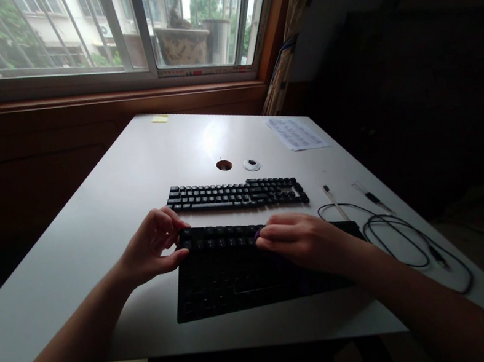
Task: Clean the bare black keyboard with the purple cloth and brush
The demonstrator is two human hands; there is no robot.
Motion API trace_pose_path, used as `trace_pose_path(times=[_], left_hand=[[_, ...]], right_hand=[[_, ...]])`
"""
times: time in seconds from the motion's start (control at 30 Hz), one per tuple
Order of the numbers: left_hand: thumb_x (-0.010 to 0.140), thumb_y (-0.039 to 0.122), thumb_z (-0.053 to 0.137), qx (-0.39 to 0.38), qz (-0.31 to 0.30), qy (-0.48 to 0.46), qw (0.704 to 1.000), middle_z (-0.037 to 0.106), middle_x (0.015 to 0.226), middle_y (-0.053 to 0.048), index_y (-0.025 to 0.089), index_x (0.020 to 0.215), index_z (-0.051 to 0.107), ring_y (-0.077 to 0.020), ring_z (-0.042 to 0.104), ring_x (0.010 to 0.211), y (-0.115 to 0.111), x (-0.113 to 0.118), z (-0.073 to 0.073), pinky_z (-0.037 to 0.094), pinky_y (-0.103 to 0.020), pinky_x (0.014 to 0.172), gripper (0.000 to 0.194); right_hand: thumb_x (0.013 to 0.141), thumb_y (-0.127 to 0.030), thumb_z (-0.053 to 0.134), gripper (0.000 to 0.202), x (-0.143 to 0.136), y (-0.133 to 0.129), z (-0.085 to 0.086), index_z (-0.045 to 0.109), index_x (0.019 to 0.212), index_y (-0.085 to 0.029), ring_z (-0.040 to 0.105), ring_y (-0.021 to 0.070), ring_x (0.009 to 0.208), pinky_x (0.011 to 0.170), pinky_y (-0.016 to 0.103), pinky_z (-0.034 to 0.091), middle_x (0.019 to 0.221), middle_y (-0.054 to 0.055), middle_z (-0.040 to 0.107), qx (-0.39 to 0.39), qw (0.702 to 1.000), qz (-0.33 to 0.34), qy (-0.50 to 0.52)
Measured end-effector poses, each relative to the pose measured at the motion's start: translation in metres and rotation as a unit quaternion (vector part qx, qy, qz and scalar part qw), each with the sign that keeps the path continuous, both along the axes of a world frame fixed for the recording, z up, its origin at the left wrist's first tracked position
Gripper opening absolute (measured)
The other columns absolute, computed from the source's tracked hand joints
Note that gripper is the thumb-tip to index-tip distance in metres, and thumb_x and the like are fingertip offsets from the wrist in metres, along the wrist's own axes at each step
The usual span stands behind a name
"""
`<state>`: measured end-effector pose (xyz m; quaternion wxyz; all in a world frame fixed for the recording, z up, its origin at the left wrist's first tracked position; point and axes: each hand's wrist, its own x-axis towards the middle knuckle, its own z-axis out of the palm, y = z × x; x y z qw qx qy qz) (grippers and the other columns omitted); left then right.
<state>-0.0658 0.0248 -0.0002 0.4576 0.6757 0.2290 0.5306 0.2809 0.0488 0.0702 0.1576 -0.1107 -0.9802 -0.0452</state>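
Observation:
A black keyboard base [241, 281] lies on the white table, with two rows of keycaps along its far edge and bare switch places nearer the front. My left hand [155, 246] pinches the left end of the base at its upper corner, thumb and fingers around the edge. Over the middle of the keycap rows, my right hand [298, 236] has its fingers closed on a small purple thing [258, 233], mostly hidden by the fingertips. Behind the base, loose black keycaps [226, 195] stand grouped in rows like a keyboard layout.
A coiled black cable [400, 228], a thin brush [333, 201] and a small tool [372, 197] lie at the right. Farther back are printed papers [296, 132], a table hole [224, 165], a round cover [252, 165] and a yellow note [160, 118].

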Motion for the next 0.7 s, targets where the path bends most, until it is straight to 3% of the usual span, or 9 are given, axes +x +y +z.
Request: trace_pose_path(times=[0.23,0.5,0.7], left_hand=[[0.083,0.007,0.079,-0.002,0.001,-0.006,1.0,0.059,0.11,-0.005,0.022,0.101,0.049,-0.012,0.06,0.087,0.001,-0.002,-0.004,0.051,-0.019,0.069,0.038],[0.082,0.007,0.08,-0.004,0.009,-0.012,1.0,0.06,0.109,-0.006,0.022,0.1,0.05,-0.0113,0.059,0.083,0.001,-0.003,-0.004,0.051,-0.019,0.067,0.038],[0.082,0.006,0.079,-0.007,0.009,-0.009,1.0,0.059,0.109,-0.006,0.022,0.101,0.05,-0.0114,0.059,0.085,0.0,-0.004,-0.005,0.05,-0.018,0.067,0.039]], right_hand=[[0.097,-0.008,0.062,0.018,0.018,0.0,-0.02,0.066,0.114,-0.013,0.062,0.0165,0.086,0.075,0.03,0.057,0.097,0.007,0.07,-0.021,0.995,-0.006,0.099],[0.098,-0.01,0.06,0.02,0.013,-0.003,-0.016,0.066,0.117,-0.014,0.062,0.0157,0.088,0.077,0.029,0.057,0.098,0.006,0.07,-0.044,0.994,-0.024,0.102],[0.101,-0.012,0.057,0.018,0.002,0.0,-0.01,0.066,0.117,-0.011,0.061,0.0172,0.085,0.072,0.031,0.054,0.095,0.007,0.07,0.028,0.999,-0.011,0.044]])
